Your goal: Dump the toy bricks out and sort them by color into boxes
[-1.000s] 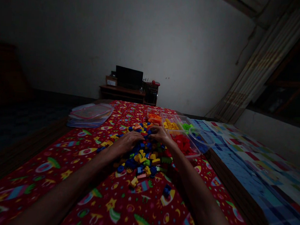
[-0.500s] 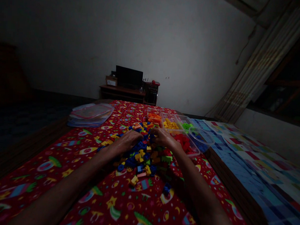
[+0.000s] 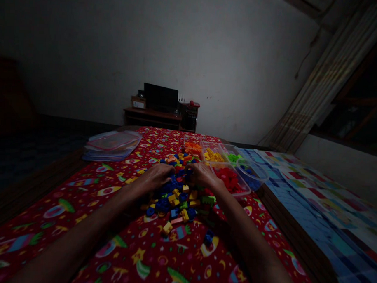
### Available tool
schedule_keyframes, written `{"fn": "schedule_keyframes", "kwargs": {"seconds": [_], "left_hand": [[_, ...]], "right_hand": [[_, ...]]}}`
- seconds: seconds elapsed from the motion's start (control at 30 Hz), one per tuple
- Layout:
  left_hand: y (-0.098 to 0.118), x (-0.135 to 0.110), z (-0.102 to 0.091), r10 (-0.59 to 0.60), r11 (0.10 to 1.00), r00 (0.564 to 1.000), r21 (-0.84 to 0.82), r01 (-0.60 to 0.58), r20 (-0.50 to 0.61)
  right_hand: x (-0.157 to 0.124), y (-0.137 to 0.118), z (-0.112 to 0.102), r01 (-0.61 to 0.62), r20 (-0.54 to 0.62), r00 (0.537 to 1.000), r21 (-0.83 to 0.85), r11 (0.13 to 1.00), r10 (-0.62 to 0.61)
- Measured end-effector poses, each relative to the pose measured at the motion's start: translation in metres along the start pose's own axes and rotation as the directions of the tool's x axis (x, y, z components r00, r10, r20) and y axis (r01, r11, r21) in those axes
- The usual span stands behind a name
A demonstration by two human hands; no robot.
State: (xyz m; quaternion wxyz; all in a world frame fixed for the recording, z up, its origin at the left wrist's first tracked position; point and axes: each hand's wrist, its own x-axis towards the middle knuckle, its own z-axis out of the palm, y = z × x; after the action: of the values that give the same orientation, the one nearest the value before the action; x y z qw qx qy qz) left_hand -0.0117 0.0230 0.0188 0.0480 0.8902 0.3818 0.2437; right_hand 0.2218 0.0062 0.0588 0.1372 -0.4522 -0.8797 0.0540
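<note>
A loose pile of toy building bricks (image 3: 174, 197) in blue, yellow, green, red and orange lies on the red patterned cloth. My left hand (image 3: 158, 175) reaches into the pile's left side, its fingers curled down among blue bricks. On the pile's far right side, my right hand (image 3: 201, 174) has its fingers bent and pinched together over the bricks. The fingertips of both hands are dark and partly hidden, so what they grip cannot be made out. Right beside my right hand stands a clear plastic box of red bricks (image 3: 229, 179).
Beyond it are clear boxes with orange bricks (image 3: 192, 148), yellow bricks (image 3: 213, 155) and green bricks (image 3: 234, 158). A round clear tub (image 3: 257, 177) holds blue bricks. Stacked clear lids (image 3: 112, 146) lie at the left. One blue brick (image 3: 209, 237) sits apart near the front.
My left hand has shifted slightly left and toward me. My right hand stays over nearly the same spot, with a small movement. The whole view has drifted slightly.
</note>
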Motion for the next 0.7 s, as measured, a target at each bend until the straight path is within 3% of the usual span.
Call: {"fn": "schedule_keyframes", "kwargs": {"seconds": [0.13,0.23,0.3,0.43,0.57,0.7], "left_hand": [[0.006,-0.001,-0.023,-0.073,0.995,0.996,-0.062,0.076,0.052],[0.012,-0.006,-0.030,-0.059,0.997,0.988,-0.046,0.066,0.146],[0.019,-0.011,-0.028,-0.029,0.999,0.980,-0.017,0.033,0.195],[0.033,-0.015,-0.016,-0.037,0.992,0.981,0.127,0.013,0.191],[0.030,-0.013,-0.010,-0.031,0.990,0.982,0.143,0.004,0.188],[0.018,-0.009,-0.014,-0.046,0.996,0.982,0.084,0.032,0.181]], "right_hand": [[0.002,0.002,-0.009,-0.032,-0.054,0.998,0.083,0.996,0.036],[0.002,0.000,-0.017,-0.034,-0.067,0.997,0.129,0.991,0.043],[0.001,-0.003,-0.017,-0.014,-0.041,0.999,0.113,0.994,0.019],[0.000,-0.010,-0.003,0.033,0.057,0.998,0.026,0.999,-0.035],[0.001,-0.009,0.007,0.042,-0.001,0.999,0.019,0.999,-0.042],[0.000,-0.005,-0.006,0.073,-0.068,0.995,0.080,0.994,-0.068]]}}
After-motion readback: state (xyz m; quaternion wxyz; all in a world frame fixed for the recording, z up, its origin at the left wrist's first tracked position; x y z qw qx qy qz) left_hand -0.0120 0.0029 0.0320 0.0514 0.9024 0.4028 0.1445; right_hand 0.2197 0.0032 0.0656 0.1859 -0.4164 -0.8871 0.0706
